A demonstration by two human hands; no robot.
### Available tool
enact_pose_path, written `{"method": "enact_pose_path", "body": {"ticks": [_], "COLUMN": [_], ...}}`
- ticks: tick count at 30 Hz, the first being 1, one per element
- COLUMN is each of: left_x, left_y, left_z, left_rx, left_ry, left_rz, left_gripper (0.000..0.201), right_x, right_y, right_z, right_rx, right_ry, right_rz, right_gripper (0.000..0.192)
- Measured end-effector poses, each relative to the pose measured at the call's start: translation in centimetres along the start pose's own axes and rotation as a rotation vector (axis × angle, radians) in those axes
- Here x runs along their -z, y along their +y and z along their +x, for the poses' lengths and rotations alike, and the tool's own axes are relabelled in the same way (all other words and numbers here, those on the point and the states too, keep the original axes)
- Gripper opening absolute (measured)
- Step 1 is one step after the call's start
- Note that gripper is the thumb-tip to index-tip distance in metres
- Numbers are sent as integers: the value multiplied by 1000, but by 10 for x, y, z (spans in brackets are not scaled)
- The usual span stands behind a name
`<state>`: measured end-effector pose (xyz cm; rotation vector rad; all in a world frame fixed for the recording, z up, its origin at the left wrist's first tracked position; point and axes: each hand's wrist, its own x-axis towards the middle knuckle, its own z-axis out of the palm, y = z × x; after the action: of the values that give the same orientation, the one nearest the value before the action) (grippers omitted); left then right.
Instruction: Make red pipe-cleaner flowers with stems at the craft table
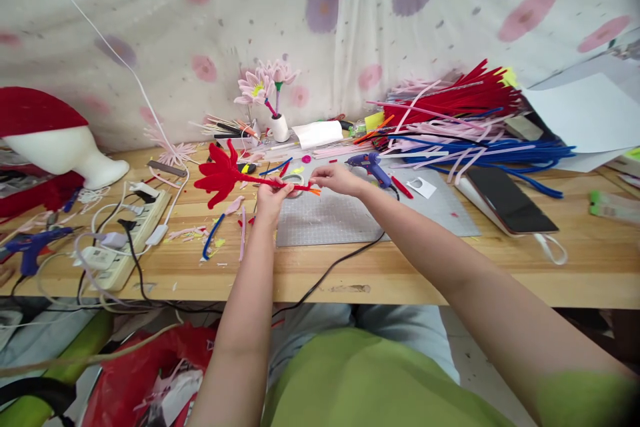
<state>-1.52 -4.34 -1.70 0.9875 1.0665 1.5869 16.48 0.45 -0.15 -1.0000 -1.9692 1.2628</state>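
A red pipe-cleaner flower (219,175) lies sideways over the bench, its petals pointing left. My left hand (273,201) is closed around its red stem, past the middle. Orange ends (314,192) stick out of the stem on the right. Close to those ends, my right hand (336,178) pinches with thumb and forefinger at a bit of red pipe cleaner; whether it is part of the stem I cannot tell. Below both hands is a grey cutting mat (325,230). A blue glue gun (371,165) lies just beyond my right hand.
Piled pipe cleaners (450,103) fill the back right, near a phone (511,200). Pink flowers stand in a white vase (279,127). At left are a power strip (133,240), another glue gun (33,247) and a white foam head (75,147). A black cable (330,267) crosses the front.
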Motion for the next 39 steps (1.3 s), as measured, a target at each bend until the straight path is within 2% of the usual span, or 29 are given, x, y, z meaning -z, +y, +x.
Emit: {"method": "enact_pose_path", "body": {"ticks": [2,4,7,10,13,16,18,20,22,25,29,32,34,37,39], "left_x": [-2,-6,-11,-12,-9,-9,-12,-15,-17,-16,-10,-6,-4,-3,-4], "left_y": [0,-4,-11,-17,-17,-16,-16,-16,-17,-18,-17,-14,-10,-6,-4], "left_z": [0,1,3,3,-1,-5,-8,-9,-10,-9,-5,-2,0,-2,-4], "left_rx": [31,19,-74,-193,-259,-273,-262,-242,-231,-231,-246,-206,-156,-110,-104], "left_ry": [21,119,300,354,296,267,288,315,333,316,230,135,51,-36,-44], "left_rz": [-53,-92,-80,28,212,332,321,278,259,283,285,219,165,77,22], "left_gripper": [42,42,42,40,35,30,28,27,26,26,28,33,37,42,43], "right_x": [-9,-25,-48,-60,-58,-53,-51,-50,-49,-44,-26,-10,-2,1,-2], "right_y": [11,19,18,4,-9,-15,-16,-16,-17,-20,-20,-15,-9,5,14], "right_z": [-4,-9,-15,-15,-11,-9,-10,-13,-16,-17,-10,-3,0,-1,-5], "right_rx": [-66,-143,-279,-421,-475,-444,-354,-204,-81,-30,37,97,83,-52,-177], "right_ry": [-118,-145,-48,115,197,141,100,102,125,138,160,181,134,-89,-240], "right_rz": [286,556,883,999,799,383,-11,-404,-661,-784,-791,-702,-509,22,398], "right_gripper": [26,28,20,13,15,14,16,19,22,26,27,22,18,13,12]}}
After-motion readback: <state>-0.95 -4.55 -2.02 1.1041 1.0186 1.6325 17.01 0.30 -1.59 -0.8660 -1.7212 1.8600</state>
